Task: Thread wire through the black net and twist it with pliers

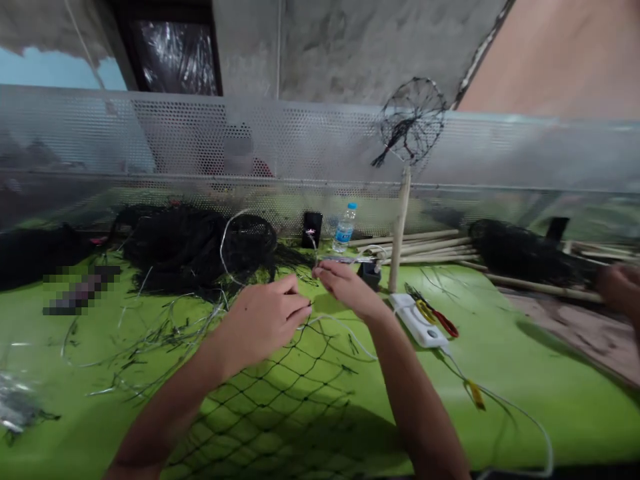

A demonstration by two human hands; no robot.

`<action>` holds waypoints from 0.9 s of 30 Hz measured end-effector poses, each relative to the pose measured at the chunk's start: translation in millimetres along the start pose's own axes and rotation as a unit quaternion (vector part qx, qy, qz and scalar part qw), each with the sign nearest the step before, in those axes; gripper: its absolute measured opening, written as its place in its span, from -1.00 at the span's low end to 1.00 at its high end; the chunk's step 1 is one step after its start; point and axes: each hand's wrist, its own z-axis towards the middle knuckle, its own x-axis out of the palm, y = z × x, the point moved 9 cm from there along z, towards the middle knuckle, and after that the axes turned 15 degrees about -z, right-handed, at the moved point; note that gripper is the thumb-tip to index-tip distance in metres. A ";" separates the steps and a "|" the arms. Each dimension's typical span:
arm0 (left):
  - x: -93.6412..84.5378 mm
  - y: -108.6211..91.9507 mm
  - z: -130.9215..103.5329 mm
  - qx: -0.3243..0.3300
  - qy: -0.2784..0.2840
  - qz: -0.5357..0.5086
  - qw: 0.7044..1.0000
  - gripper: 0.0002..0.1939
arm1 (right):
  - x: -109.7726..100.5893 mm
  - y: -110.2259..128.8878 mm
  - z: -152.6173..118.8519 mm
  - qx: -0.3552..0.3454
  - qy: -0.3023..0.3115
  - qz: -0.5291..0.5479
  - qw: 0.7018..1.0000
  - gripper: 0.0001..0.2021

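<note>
My left hand (270, 312) is closed in a pinch at the top of a black mesh net (295, 380), whose strands run up to its fingertips. White wire (221, 248) arches up behind this hand, and another stretch of wire (345, 325) curves away on its right. My right hand (347, 287) is raised a little farther off, its thumb and fingers pressed together. Whatever lies between those fingertips is too small to make out. The net hangs towards me between my forearms, over the green tabletop (490, 400).
Black netting (190, 247) is heaped at back left beside wire scraps (165, 333). Behind my hands stand a phone (313, 227), a water bottle (345, 230) and a wooden post (399, 233). A white power strip (420, 323) carries pliers (443, 321). Another person's hand (620, 290) is at right.
</note>
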 end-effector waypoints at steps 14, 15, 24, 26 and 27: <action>59.9 48.8 7.8 -0.083 -0.034 -0.387 0.918 -0.60 | 1.6 -75.8 -91.1 0.103 0.002 -0.137 0.985 -0.54; 59.2 52.0 8.0 -0.089 -0.046 -0.386 0.917 -0.60 | -22.3 -86.6 -98.9 0.133 -0.022 -0.148 0.980 -0.45; 20.0 30.4 7.0 -0.017 -0.092 -0.338 0.936 -0.68 | -188.5 -227.8 -140.2 0.439 -0.088 -0.323 0.834 -0.63; 12.6 18.9 3.0 0.015 -0.099 -0.322 0.941 -0.70 | -190.1 -241.3 -142.0 0.451 -0.076 -0.343 0.821 -0.65; 9.5 13.4 1.0 0.030 -0.102 -0.312 0.944 -0.71 | -191.0 -243.8 -141.3 0.448 -0.081 -0.354 0.817 -0.65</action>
